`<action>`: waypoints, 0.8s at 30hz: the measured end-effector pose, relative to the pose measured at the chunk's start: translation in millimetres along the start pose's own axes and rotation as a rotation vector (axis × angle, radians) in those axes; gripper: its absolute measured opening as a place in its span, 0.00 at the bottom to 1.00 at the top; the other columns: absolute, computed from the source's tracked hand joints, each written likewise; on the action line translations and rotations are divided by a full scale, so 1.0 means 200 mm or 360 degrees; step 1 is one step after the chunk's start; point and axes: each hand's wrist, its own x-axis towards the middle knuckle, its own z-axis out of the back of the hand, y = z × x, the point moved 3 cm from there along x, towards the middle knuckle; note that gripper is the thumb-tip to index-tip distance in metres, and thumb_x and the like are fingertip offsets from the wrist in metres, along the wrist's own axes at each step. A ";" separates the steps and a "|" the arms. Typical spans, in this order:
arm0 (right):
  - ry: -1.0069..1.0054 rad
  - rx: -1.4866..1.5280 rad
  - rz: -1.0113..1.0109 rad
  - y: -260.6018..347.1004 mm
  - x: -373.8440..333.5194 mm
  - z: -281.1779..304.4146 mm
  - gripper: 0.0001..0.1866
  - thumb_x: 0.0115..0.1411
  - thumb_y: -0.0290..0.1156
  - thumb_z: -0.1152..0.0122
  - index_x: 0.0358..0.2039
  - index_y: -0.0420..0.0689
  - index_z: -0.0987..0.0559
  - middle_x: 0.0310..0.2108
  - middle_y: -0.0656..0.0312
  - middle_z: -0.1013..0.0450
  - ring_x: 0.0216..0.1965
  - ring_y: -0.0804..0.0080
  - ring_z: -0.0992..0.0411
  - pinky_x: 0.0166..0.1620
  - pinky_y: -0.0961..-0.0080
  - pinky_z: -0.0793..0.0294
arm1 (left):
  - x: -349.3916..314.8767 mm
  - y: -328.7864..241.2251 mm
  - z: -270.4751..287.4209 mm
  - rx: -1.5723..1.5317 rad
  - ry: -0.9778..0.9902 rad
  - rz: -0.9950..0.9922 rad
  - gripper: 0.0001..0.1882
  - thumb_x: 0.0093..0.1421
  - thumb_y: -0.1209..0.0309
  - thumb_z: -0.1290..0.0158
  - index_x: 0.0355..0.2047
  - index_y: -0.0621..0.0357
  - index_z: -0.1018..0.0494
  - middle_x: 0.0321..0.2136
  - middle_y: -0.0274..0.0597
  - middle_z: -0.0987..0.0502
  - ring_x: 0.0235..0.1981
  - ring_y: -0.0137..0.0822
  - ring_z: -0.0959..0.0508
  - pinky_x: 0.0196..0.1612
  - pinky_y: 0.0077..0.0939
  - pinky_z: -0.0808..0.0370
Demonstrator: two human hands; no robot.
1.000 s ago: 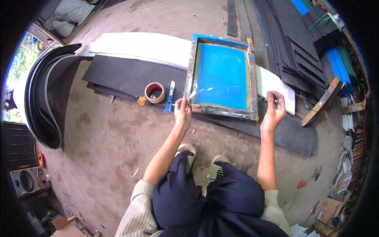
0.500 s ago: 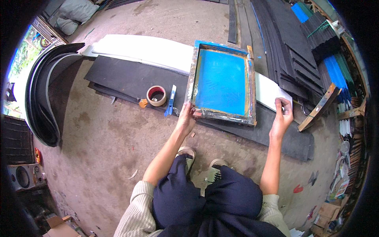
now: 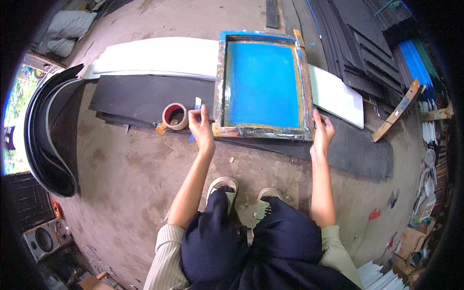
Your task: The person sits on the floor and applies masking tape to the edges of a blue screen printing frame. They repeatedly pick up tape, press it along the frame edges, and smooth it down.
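Observation:
A screen-printing frame (image 3: pixel 265 129) with a blue mesh and worn, paint-stained wooden sides lies across a long white sheet (image 3: pixel 159 55). At its lower right corner, my right hand (image 3: pixel 322 133) is closed, thumb against the frame's side. Just off the lower left corner is my left hand (image 3: pixel 202 130), fingers curled in and thumb up; whatever they hold, if anything, is hidden. Behind that hand lies a utility knife (image 3: pixel 198 102), its blue handle mostly covered. A roll of tape (image 3: pixel 175 116) stands to the left of the knife.
Black foam-like sheets (image 3: pixel 140 94) lie under the white one. Curled black and white sheets (image 3: pixel 50 140) stand far left. Stacked dark sheets (image 3: pixel 357 58) and a slanted wooden bar (image 3: pixel 397 111) are at right. A speaker (image 3: pixel 46 239) sits lower left.
My right hand has gone from the white sheet's corner to the frame's right side. My left hand has moved off the frame's lower left corner to just beside it. The view has shifted.

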 end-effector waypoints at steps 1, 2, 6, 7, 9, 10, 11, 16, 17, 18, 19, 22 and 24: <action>-0.0043 0.0009 0.0056 0.00 0.02 -0.02 0.11 0.52 0.33 0.37 0.27 0.39 0.24 0.21 0.68 0.30 0.23 0.84 0.36 0.27 0.86 0.41 | 0.03 0.01 0.00 0.0089 -0.0010 -0.0018 0.15 0.59 0.62 0.48 0.23 0.57 0.36 0.18 0.27 0.38 0.20 0.20 0.40 0.23 0.16 0.40; -0.0028 -0.0024 0.0014 -0.02 0.05 -0.03 0.10 0.52 0.33 0.37 0.27 0.39 0.24 0.22 0.68 0.30 0.23 0.84 0.36 0.28 0.86 0.40 | 0.06 0.03 -0.01 0.0178 -0.0020 -0.0036 0.15 0.58 0.61 0.47 0.23 0.58 0.35 0.18 0.27 0.38 0.20 0.21 0.40 0.23 0.17 0.40; -0.0006 -0.0289 -0.0010 -0.13 0.22 0.02 0.12 0.50 0.35 0.36 0.23 0.39 0.24 0.21 0.66 0.28 0.22 0.83 0.35 0.26 0.84 0.39 | 0.09 0.04 -0.08 0.0736 0.0043 -0.0083 0.18 0.55 0.61 0.44 0.20 0.63 0.32 0.13 0.34 0.32 0.17 0.24 0.35 0.23 0.21 0.36; 0.0021 -0.0399 -0.0063 -0.14 0.24 0.00 0.12 0.50 0.36 0.36 0.22 0.39 0.24 0.20 0.66 0.28 0.21 0.83 0.35 0.26 0.83 0.39 | 0.10 0.02 -0.08 0.0910 0.0072 -0.0119 0.18 0.55 0.60 0.44 0.20 0.64 0.31 0.14 0.36 0.31 0.17 0.26 0.33 0.24 0.23 0.35; 0.0071 -0.0656 -0.0242 -0.16 0.24 -0.01 0.11 0.49 0.34 0.35 0.20 0.39 0.23 0.19 0.66 0.28 0.22 0.82 0.34 0.29 0.83 0.38 | 0.12 0.01 -0.06 0.1257 0.0130 -0.0191 0.18 0.54 0.60 0.43 0.21 0.64 0.29 0.14 0.40 0.28 0.17 0.30 0.29 0.25 0.26 0.33; 0.0083 -0.0771 -0.0252 -0.19 0.26 0.00 0.11 0.48 0.34 0.35 0.19 0.39 0.23 0.18 0.66 0.28 0.21 0.82 0.33 0.28 0.82 0.38 | 0.13 0.02 -0.06 0.1329 0.0187 -0.0159 0.18 0.53 0.60 0.43 0.21 0.64 0.29 0.15 0.42 0.27 0.18 0.32 0.28 0.26 0.27 0.32; 0.0097 -0.0887 -0.0262 -0.24 0.28 0.02 0.12 0.47 0.35 0.35 0.18 0.40 0.23 0.17 0.66 0.27 0.21 0.81 0.33 0.27 0.81 0.37 | 0.14 0.03 -0.07 0.1401 0.0244 -0.0126 0.18 0.53 0.59 0.43 0.21 0.64 0.28 0.16 0.43 0.26 0.19 0.34 0.26 0.27 0.28 0.31; 0.0164 -0.1495 -0.0222 -0.33 0.33 0.08 0.14 0.45 0.39 0.34 0.15 0.42 0.23 0.15 0.65 0.27 0.18 0.78 0.31 0.25 0.77 0.35 | 0.19 0.08 -0.06 0.1664 0.0440 0.0078 0.21 0.49 0.53 0.42 0.22 0.62 0.25 0.20 0.50 0.24 0.27 0.47 0.23 0.34 0.36 0.29; 0.0194 -0.1559 -0.0210 -0.32 0.33 0.07 0.15 0.44 0.40 0.34 0.15 0.42 0.23 0.15 0.65 0.27 0.18 0.77 0.31 0.25 0.77 0.35 | 0.19 0.08 -0.06 0.1700 0.0443 0.0106 0.20 0.49 0.53 0.42 0.22 0.61 0.25 0.21 0.50 0.24 0.27 0.48 0.23 0.34 0.37 0.29; 0.0222 -0.1624 -0.0198 -0.31 0.33 0.07 0.15 0.43 0.41 0.34 0.14 0.42 0.23 0.15 0.64 0.27 0.18 0.76 0.31 0.25 0.76 0.35 | 0.19 0.08 -0.06 0.1735 0.0448 0.0134 0.20 0.49 0.54 0.42 0.22 0.61 0.25 0.21 0.50 0.24 0.28 0.48 0.23 0.34 0.37 0.29; 0.0268 -0.1715 -0.0196 -0.30 0.33 0.06 0.16 0.43 0.43 0.34 0.14 0.43 0.23 0.15 0.64 0.27 0.19 0.73 0.29 0.26 0.74 0.33 | 0.19 0.08 -0.06 0.1761 0.0450 0.0155 0.19 0.49 0.54 0.42 0.22 0.60 0.25 0.22 0.51 0.23 0.29 0.49 0.23 0.34 0.37 0.29; 0.0377 -0.1851 -0.0378 -0.27 0.33 0.05 0.13 0.44 0.44 0.35 0.20 0.47 0.21 0.26 0.60 0.23 0.35 0.60 0.26 0.41 0.58 0.35 | 0.19 0.08 -0.07 0.1905 0.0510 -0.0038 0.21 0.48 0.52 0.42 0.22 0.61 0.25 0.21 0.50 0.23 0.27 0.46 0.22 0.32 0.36 0.28; 0.0419 -0.1928 -0.0358 -0.24 0.33 0.04 0.13 0.45 0.43 0.35 0.21 0.47 0.20 0.29 0.58 0.23 0.38 0.57 0.27 0.44 0.53 0.37 | 0.20 0.11 -0.07 0.2000 0.0594 -0.0001 0.20 0.47 0.52 0.42 0.23 0.60 0.24 0.23 0.51 0.23 0.29 0.47 0.22 0.34 0.37 0.28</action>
